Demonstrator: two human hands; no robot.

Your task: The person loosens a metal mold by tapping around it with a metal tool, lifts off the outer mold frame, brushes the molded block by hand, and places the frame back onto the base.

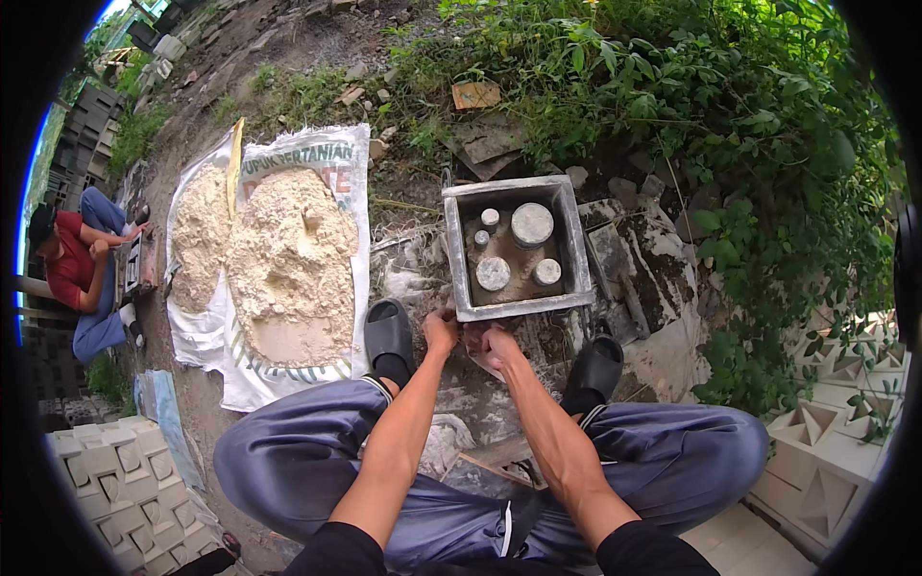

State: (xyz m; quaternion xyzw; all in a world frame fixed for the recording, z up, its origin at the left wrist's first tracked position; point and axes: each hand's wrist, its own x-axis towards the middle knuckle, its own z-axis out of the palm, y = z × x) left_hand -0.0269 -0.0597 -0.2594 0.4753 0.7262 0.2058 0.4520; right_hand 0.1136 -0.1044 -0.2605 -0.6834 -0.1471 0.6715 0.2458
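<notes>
A square grey mould box (520,311) stands on the ground between my feet, with its inside facing up. Inside it rise several round grey plugs of different sizes, the widest plug (532,226) at the far right. Just in front of the box's near left corner, my left hand (441,332) has its fingers curled in. Close beside it on the right, my right hand (492,348) is closed with knuckles up, below the box's near wall. Whatever the fingers pinch is hidden or too small to name.
Pale powder (293,259) lies heaped on white woven sacks (357,192) to the left. A person in a red shirt (72,252) sits farther left. Patterned blocks (125,480) are stacked at lower left, more blocks (826,480) at lower right. Leafy plants (759,125) crowd the far right.
</notes>
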